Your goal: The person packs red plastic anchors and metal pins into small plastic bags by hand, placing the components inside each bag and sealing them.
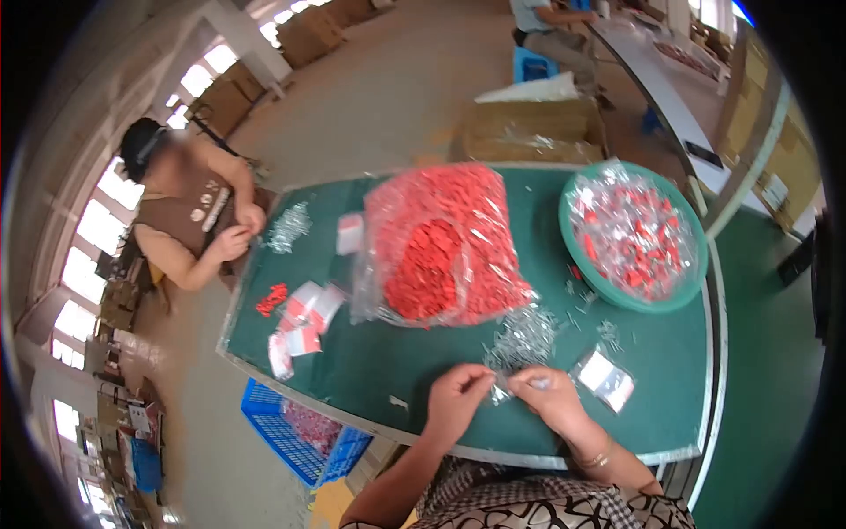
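My left hand and my right hand meet near the table's front edge, fingers pinched at a small clear plastic bag between them. What the bag holds is too small to tell. Just beyond the fingers lies a pile of small silvery metal pieces. Behind that pile, a large clear bag of red pieces takes up the middle of the green table. To the right of my right hand rests a clear packet with white cards.
A green basin of filled packets stands at the right. Cards, red pieces and metal bits lie at the left, near a seated co-worker. Below the table edge is a blue crate; beyond it, a cardboard box.
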